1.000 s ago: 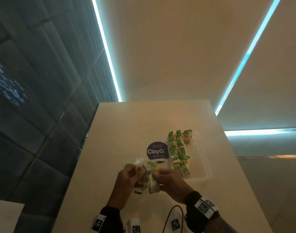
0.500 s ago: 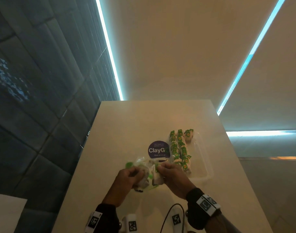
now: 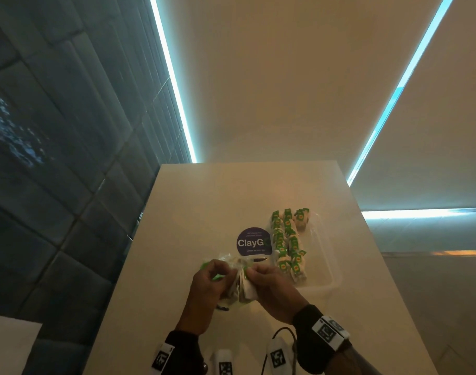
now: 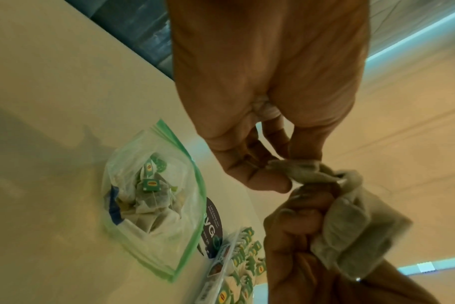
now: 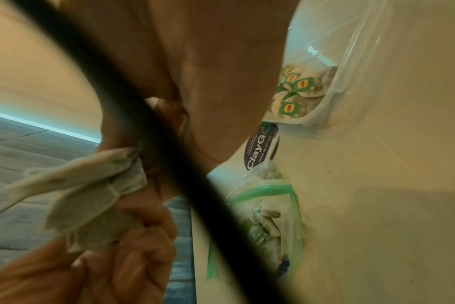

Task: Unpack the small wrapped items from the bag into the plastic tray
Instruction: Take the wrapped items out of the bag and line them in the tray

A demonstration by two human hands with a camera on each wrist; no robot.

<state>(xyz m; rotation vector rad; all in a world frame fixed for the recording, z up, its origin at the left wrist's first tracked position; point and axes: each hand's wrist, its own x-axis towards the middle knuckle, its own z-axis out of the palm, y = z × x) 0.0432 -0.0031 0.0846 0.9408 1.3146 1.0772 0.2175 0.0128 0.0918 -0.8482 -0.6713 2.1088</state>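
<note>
Both hands meet over the table, holding a clump of white tea bags [image 3: 243, 286] between them. My left hand [image 3: 222, 269] pinches one end of a tea bag [image 4: 294, 166]. My right hand [image 3: 252, 272] grips the rest of the clump [image 4: 351, 230]. Under the hands lies the clear zip bag [image 4: 153, 205] with a green seal, its mouth open and several green-tagged tea bags inside. To the right stands the clear plastic tray [image 3: 326, 255], holding rows of tea bags [image 3: 288, 244] along its left side.
A round purple ClayG sticker [image 3: 251, 242] lies flat between bag and tray. A black cable [image 3: 282, 331] and white tagged devices [image 3: 223, 364] sit at the near edge. A dark tiled wall [image 3: 55, 185] runs along the table's left.
Both hands stay together over the zip bag and keep working the clump of tea bags, which now hangs a little lower between them. The tray's contents look the same.
</note>
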